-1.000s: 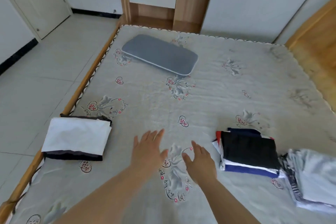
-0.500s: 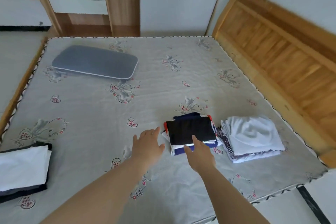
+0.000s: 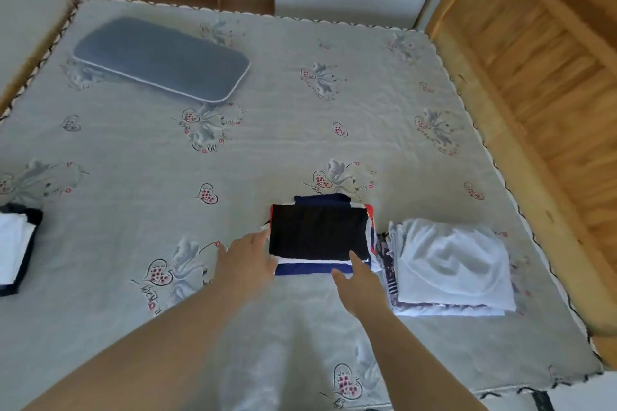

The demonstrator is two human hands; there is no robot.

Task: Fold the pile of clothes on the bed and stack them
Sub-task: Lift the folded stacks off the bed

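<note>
Your left hand [image 3: 245, 262] and right hand [image 3: 359, 284] reach with loose fingers, holding nothing, to the dark stack [image 3: 319, 237] (long side 9-to-3); another pile [image 3: 13, 248] is cut off at 9.

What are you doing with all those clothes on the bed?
A person is tidying folded clothes on the bed. Both hands are reaching for the stack with a black top layer: the left hand is at its left edge and the right hand at its near right corner, fingers straight, not gripping yet. Beside it on the right lies a white folded pile. Another folded pile sits at the far left, and a grey pillow lies farther back.
</note>
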